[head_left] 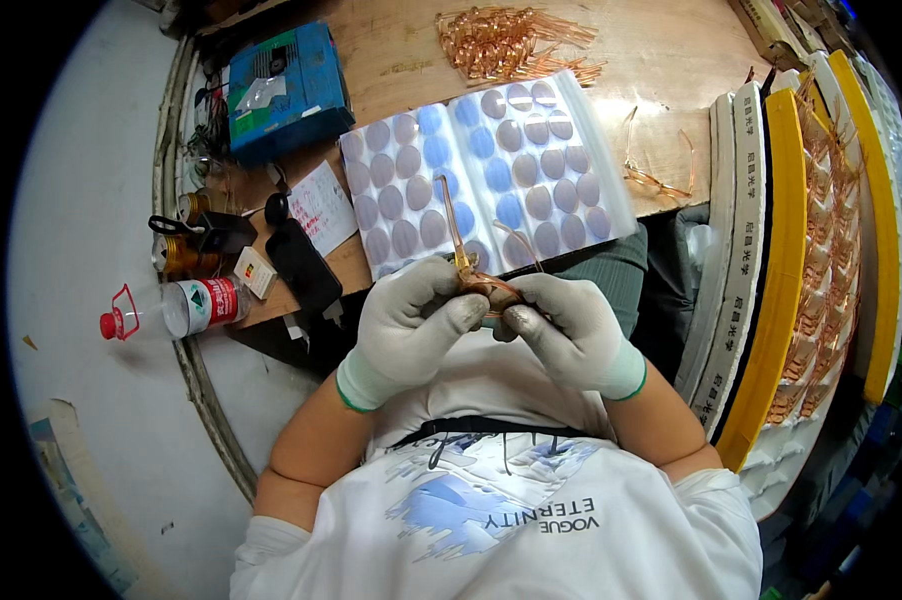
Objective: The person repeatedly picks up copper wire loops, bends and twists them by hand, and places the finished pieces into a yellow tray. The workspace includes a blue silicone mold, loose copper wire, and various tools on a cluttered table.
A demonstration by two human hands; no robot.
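Between my two gloved hands is a copper-coloured glasses frame [489,287], held close in front of my body. My left hand [408,318] pinches one side of it, and a thin temple arm sticks up from there. My right hand [575,330] grips the other side with thumb and fingers. Both gloves are whitish with dark smudged fingertips and green cuffs. Just beyond my hands lies an open sleeve sheet of round lenses [476,165], tinted grey-purple and blue. Whether a lens sits in the held frame is hard to make out.
A pile of copper-coloured frames [516,45] lies at the table's far side, and another frame [661,180] at the right. A blue box [289,92], a phone [304,265] and a plastic bottle [201,305] are on the left. Foam trays [816,250] with frames stand at the right.
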